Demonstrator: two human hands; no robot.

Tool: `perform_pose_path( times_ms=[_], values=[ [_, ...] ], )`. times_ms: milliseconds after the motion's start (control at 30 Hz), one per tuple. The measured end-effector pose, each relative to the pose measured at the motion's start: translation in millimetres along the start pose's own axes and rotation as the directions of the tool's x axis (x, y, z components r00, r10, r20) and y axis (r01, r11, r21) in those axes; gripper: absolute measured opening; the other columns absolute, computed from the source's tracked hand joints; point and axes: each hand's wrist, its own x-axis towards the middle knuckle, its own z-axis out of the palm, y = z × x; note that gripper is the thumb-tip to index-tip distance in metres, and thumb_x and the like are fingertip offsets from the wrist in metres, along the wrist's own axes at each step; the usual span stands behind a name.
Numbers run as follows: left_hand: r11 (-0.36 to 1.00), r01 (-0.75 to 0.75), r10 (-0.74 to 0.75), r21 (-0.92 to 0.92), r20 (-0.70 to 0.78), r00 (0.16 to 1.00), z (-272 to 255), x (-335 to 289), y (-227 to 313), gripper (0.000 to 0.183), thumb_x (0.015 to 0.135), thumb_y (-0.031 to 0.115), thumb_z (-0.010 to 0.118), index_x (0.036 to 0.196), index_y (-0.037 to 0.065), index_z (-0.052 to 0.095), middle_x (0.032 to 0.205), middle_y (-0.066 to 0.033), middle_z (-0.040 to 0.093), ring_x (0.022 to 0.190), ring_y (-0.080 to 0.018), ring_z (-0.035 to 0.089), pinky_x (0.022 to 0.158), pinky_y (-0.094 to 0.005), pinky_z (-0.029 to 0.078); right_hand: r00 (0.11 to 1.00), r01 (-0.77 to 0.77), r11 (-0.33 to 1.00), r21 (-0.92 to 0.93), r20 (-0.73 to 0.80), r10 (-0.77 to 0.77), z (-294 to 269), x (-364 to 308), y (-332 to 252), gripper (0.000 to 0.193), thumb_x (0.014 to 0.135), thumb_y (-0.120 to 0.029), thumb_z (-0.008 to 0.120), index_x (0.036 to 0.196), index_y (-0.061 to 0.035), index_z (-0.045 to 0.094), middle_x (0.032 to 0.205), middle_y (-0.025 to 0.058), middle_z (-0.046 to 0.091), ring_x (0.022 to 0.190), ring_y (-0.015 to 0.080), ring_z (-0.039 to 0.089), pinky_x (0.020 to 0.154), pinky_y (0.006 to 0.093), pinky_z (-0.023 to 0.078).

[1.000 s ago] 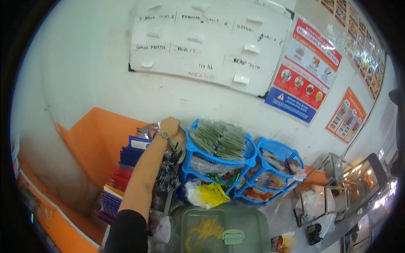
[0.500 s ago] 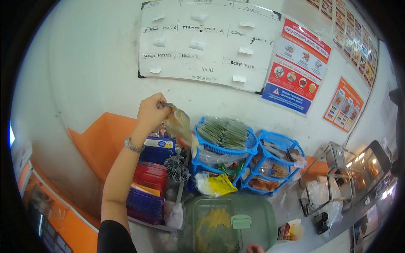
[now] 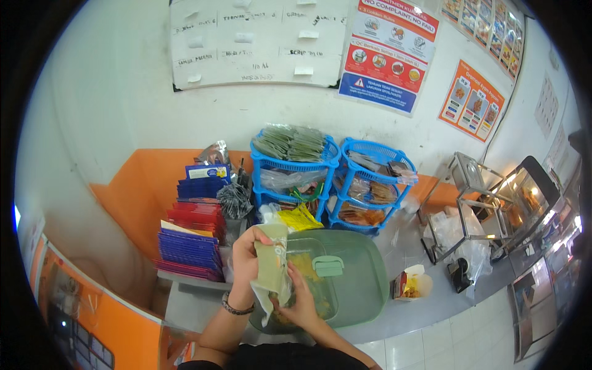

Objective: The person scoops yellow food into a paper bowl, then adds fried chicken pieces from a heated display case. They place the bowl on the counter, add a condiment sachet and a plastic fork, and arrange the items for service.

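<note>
Above the near left part of a green lidded plastic box (image 3: 367, 290), my left hand (image 3: 245, 262) grips the upper part of a pale green printed bag (image 3: 272, 259), which hangs upright. My right hand (image 3: 301, 306) has its fingers closed on the bag's right side, lower down. What the bag holds is hidden. Through the box's clear lid, yellow crumbly food (image 3: 305, 265) shows beneath a pale green latch (image 3: 327, 266).
Behind the box stand two blue tiered baskets (image 3: 296, 165) (image 3: 376, 179) with packets. To the left are stacked red and blue packets (image 3: 191, 250). An open food carton (image 3: 412, 285) and a metal rack (image 3: 462, 222) stand to the right.
My left hand has come down from beside the wall to above the box, bringing the bag. My right hand has risen from the lower edge and taken hold of the bag too.
</note>
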Motion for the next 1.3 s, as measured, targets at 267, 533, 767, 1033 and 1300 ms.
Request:
perform_pose_path(
  times_ms=[267, 533, 767, 1033, 1300],
  values=[
    [0.953, -0.154, 0.051, 0.262, 0.363, 0.931, 46, -55, -22, 0.013, 0.087, 0.010, 0.053, 0.097, 0.001, 0.056, 0.087, -0.0076, 0.061, 0.073, -0.0129, 0.059, 0.064, -0.0258, 0.047, 0.874, -0.054, 0.980, 0.192, 0.484, -0.046, -123, -19, 23, 0.059, 0.074, -0.022, 0.072, 0.124, -0.0014, 0.047, 0.122, 0.0170, 0.049, 0.108, 0.0317, 0.052, 0.092, 0.0349, 0.041],
    [0.944, 0.095, -0.254, 0.316, 0.512, 0.821, 223, -105, -98, 0.053, 0.090, 0.022, 0.056, 0.136, 0.012, 0.032, 0.074, -0.0105, 0.062, 0.066, -0.0236, 0.061, 0.062, -0.0320, 0.046, 0.857, -0.482, 0.789, 0.382, 0.394, 0.333, -301, -64, 8, 0.031, 0.079, -0.020, 0.072, 0.093, -0.0055, 0.048, 0.083, 0.0006, 0.052, 0.077, 0.0097, 0.055, 0.069, 0.0244, 0.047],
    [0.857, 0.108, -0.358, 0.504, 0.430, 0.829, 308, -140, -134, 0.079, 0.084, 0.026, 0.065, 0.146, 0.016, 0.017, 0.056, -0.0049, 0.053, 0.048, -0.0174, 0.051, 0.051, -0.0299, 0.040, 0.836, -0.415, 0.908, 0.064, 0.421, 0.352, -389, -81, 16, 0.023, 0.077, -0.013, 0.069, 0.087, -0.0006, 0.053, 0.078, 0.0005, 0.055, 0.070, 0.0071, 0.050, 0.062, 0.0222, 0.041],
    [0.883, 0.332, -0.410, 0.330, 0.201, 0.890, 328, -173, -148, 0.071, 0.083, 0.010, 0.064, 0.142, 0.010, 0.025, 0.055, 0.0028, 0.044, 0.051, -0.0053, 0.040, 0.052, -0.0217, 0.034, 0.652, -0.524, 0.837, 0.157, 0.706, 0.276, -416, -84, 37, 0.020, 0.088, -0.016, 0.061, 0.099, 0.0002, 0.056, 0.079, 0.0020, 0.058, 0.071, 0.0071, 0.055, 0.065, 0.0238, 0.047],
    [0.826, 0.535, -0.560, 0.178, 0.147, 0.815, 326, -188, -173, 0.056, 0.088, 0.011, 0.061, 0.132, 0.005, 0.027, 0.066, 0.0016, 0.050, 0.059, -0.0032, 0.045, 0.054, -0.0193, 0.035, 0.664, -0.659, 0.693, 0.293, 0.660, 0.352, -412, -119, 84, 0.012, 0.091, -0.013, 0.056, 0.092, -0.0009, 0.059, 0.078, -0.0037, 0.053, 0.069, 0.0047, 0.047, 0.063, 0.0199, 0.039]
  ],
)
